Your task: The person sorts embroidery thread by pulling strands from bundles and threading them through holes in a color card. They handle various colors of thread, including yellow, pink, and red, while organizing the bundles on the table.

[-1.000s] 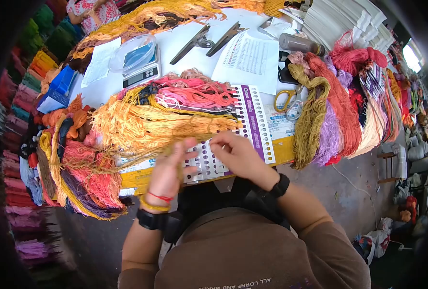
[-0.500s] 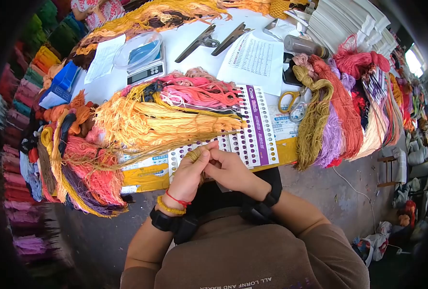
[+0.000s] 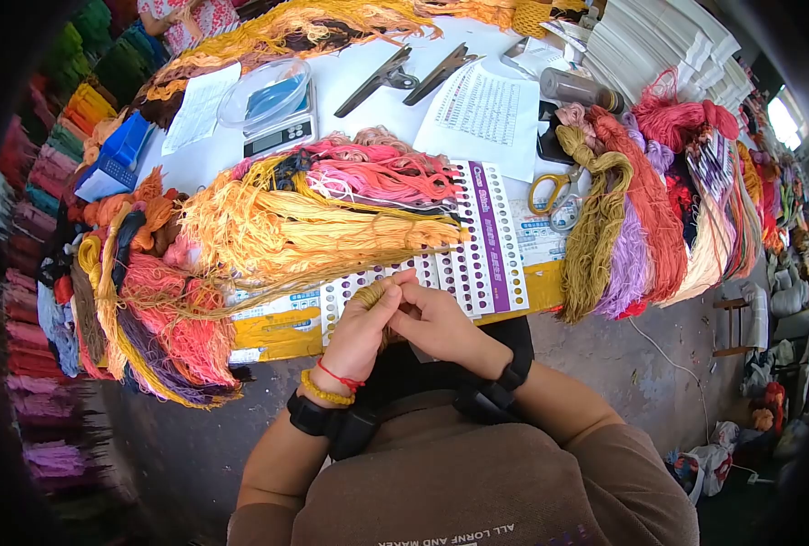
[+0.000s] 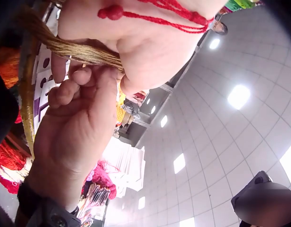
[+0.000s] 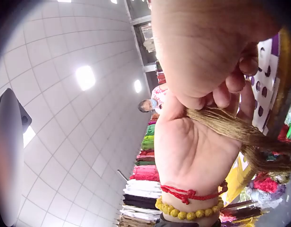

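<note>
At the table's front edge, my left hand (image 3: 352,338) grips a hank of olive-brown thread (image 3: 369,294), which lies across the palm (image 5: 193,146) in the right wrist view. My right hand (image 3: 441,329) meets it fingertip to fingertip, its curled fingers pinching the end of the hank (image 5: 226,124). The thread's loose length hangs from the left hand on the little-finger side. Just beyond the hands lies a white card with punched holes and a purple strip (image 3: 488,246). Orange-yellow skeins (image 3: 322,238) and pink skeins (image 3: 377,175) are attached along its holes.
More skeins hang over the table edge at left (image 3: 172,300) and right (image 3: 595,218). Scissors (image 3: 550,193), a digital scale (image 3: 281,136), large clips (image 3: 377,82) and a printed sheet (image 3: 486,114) lie farther back. Another person (image 3: 186,23) is at the far left.
A second ago the hands were apart over the card, the left raised and spread. They have since come together at the thread's end; over the last half second they barely moved.
</note>
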`<state>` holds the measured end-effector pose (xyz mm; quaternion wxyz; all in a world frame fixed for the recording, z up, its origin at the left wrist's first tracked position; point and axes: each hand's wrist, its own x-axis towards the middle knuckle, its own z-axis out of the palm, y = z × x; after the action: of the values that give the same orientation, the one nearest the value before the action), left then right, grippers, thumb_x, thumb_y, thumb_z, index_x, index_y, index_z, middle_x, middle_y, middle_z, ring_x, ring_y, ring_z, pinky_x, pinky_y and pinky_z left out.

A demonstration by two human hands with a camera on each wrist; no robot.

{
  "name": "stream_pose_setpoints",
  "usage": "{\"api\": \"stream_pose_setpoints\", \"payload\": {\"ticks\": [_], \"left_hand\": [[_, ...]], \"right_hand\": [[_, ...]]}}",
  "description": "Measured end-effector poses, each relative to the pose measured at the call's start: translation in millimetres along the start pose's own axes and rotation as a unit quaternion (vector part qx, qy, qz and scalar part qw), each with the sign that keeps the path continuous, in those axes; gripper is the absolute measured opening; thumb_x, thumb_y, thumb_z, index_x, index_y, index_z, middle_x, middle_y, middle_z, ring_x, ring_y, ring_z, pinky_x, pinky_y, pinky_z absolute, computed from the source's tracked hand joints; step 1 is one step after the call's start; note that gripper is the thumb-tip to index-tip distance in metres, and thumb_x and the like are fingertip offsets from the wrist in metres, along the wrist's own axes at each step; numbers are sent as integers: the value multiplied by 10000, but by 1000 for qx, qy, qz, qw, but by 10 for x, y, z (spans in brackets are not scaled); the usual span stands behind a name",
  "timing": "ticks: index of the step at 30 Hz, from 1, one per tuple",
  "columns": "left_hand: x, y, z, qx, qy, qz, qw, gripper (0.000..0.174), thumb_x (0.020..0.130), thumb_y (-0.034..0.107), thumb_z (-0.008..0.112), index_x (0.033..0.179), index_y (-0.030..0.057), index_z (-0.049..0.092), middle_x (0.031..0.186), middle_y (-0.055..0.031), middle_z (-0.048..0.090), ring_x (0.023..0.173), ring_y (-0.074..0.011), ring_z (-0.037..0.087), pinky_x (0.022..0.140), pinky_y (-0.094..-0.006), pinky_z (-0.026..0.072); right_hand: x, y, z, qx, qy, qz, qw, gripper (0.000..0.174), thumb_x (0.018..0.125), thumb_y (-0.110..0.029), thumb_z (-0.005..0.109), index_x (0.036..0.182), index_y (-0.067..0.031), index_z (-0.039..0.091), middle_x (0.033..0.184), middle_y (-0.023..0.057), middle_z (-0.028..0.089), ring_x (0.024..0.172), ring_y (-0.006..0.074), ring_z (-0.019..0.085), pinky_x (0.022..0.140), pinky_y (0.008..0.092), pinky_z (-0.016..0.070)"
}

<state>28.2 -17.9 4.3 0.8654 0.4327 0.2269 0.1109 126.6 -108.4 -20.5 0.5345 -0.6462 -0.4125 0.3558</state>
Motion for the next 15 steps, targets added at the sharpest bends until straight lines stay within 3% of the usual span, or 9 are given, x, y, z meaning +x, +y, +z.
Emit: {"api": "stream_pose_setpoints", "payload": {"ticks": [8, 11, 15], "left_hand": [[22, -33, -21, -5, -3, 0, 1000, 319, 909, 177, 465, 1152, -28, 489, 1053, -83, 560, 939, -155, 542, 843, -275, 437], [24, -35, -36, 0, -4, -1, 1000, 312, 912, 184, 459, 1141, -24, 495, 1040, -82, 562, 934, -157, 552, 827, -276, 452], [25, -38, -59, -1, 6, -28, 1000, 328, 916, 222, 455, 1144, -11, 494, 1024, -76, 566, 912, -152, 568, 780, -269, 476]], "right_hand": [[-8, -4, -6, 3, -2, 6, 1000, 239, 816, -211, 558, 912, 7, 556, 729, 139, 583, 649, 234, 576, 594, 316, 449], [-6, 44, 3, 13, 10, -7, 1000, 218, 817, -195, 561, 898, 7, 557, 711, 129, 582, 629, 214, 572, 585, 308, 450], [-4, 108, -10, 33, 6, 42, 999, 197, 822, -187, 572, 871, 3, 552, 693, 94, 589, 623, 157, 571, 583, 278, 458]]}}
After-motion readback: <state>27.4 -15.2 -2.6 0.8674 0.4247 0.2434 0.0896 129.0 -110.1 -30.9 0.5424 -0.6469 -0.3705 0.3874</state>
